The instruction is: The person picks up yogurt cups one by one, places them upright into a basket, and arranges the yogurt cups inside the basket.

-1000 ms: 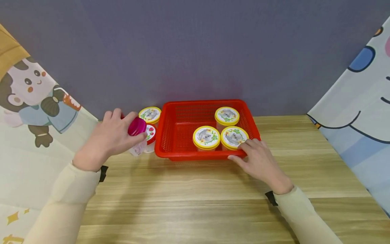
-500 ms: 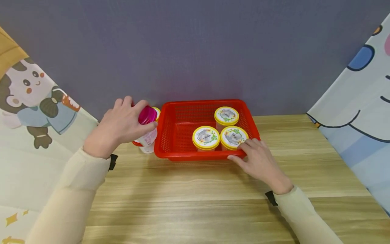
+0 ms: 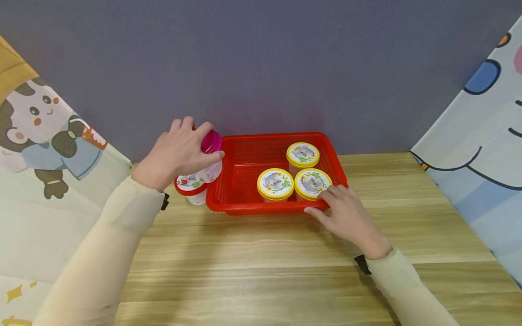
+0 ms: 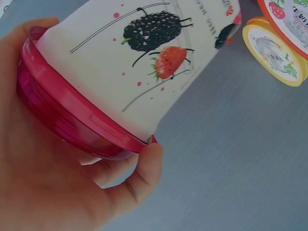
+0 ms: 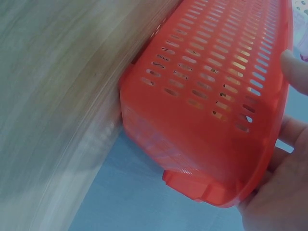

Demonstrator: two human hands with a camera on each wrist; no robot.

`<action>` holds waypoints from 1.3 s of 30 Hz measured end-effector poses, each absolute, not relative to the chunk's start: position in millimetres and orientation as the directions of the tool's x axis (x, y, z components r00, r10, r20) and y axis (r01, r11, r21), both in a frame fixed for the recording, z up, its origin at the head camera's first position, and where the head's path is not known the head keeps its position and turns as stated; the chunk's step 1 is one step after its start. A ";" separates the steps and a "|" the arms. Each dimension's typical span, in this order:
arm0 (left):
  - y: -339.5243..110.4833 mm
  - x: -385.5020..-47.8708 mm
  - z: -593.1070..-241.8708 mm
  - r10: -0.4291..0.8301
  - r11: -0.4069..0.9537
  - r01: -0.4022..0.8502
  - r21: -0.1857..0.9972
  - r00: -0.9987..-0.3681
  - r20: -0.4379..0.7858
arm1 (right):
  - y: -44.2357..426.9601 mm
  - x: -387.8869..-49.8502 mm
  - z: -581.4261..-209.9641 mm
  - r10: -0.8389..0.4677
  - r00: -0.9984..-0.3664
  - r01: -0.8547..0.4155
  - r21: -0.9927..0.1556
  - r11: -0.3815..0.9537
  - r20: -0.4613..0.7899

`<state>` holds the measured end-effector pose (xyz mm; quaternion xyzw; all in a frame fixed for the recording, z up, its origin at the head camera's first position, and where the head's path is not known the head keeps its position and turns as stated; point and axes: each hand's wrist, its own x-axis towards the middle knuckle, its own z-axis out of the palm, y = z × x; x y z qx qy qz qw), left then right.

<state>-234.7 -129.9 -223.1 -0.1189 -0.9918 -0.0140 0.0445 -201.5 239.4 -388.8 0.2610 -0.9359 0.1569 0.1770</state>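
Note:
My left hand [image 3: 175,154] holds a cup [image 3: 213,171] by its magenta lid, above the left end of a red plastic basket [image 3: 244,206]. In the left wrist view, blackberry and strawberry prints cover the cup's white side [image 4: 110,57], and the thumb and fingers curl round the lid [image 4: 72,113]. At the basket's front right corner, my right hand [image 3: 348,219] grips the rim, thumb outside; the slotted basket wall [image 5: 192,91] fills much of the right wrist view. Inside the basket's right half stand three yellow-lidded cups, one at the back [image 3: 303,155], two in front [image 3: 275,184].
A red-lidded cup [image 3: 190,183] stands on the wooden table [image 3: 261,271] just left of the basket, partly behind my left hand. The left wrist view also shows a yellow-lidded cup [image 4: 274,53]. A grey panel [image 3: 261,68] rises behind, with printed cloths at both sides.
The left hand has carried the magenta-lidded cup rightward and upward, from beside the basket to over its left rim. My right hand and the basket stay in place.

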 end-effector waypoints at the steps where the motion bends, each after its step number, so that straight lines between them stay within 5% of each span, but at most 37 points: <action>1: -129.3 -237.0 -223.0 0.235 0.971 0.238 0.021 -0.967 0.093 | 239.4 -201.4 -388.6 -0.432 -0.802 -0.543 -0.203 0.815 0.412; 39: -75.6 -315.7 -227.1 0.306 0.951 0.306 0.039 -0.952 0.024 | 237.9 -199.7 -387.3 -0.435 -0.794 -0.549 -0.195 0.813 0.423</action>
